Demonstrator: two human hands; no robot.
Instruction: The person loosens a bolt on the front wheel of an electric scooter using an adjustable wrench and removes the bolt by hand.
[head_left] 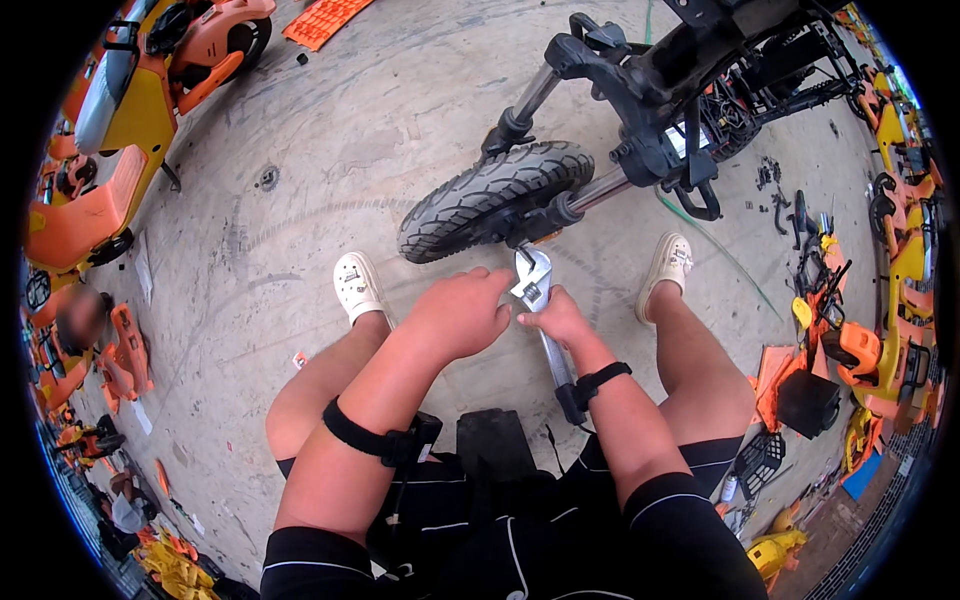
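Note:
My right hand [559, 317] is closed around a silver adjustable wrench [534, 277], just below its head. The wrench handle [556, 362] runs back under my right wrist to a dark end. Its jaw is by the axle end of a black front wheel [490, 198]; whether it touches is unclear. Beside the wrench head, my left hand [468, 312] has its fingers bent, the index finger and thumb pointing at the jaw. Most of the left fingers are hidden, so what they grip does not show. The wheel sits between two fork legs [602, 190], turned at an angle.
A stripped black scooter frame [690, 95] rises at the upper right. Orange and yellow scooters [130, 190] line the left side, more stand far right. Loose parts [822, 290] and a black crate [758, 458] lie right. A small gear [268, 178] and green hose [722, 238] lie on the concrete.

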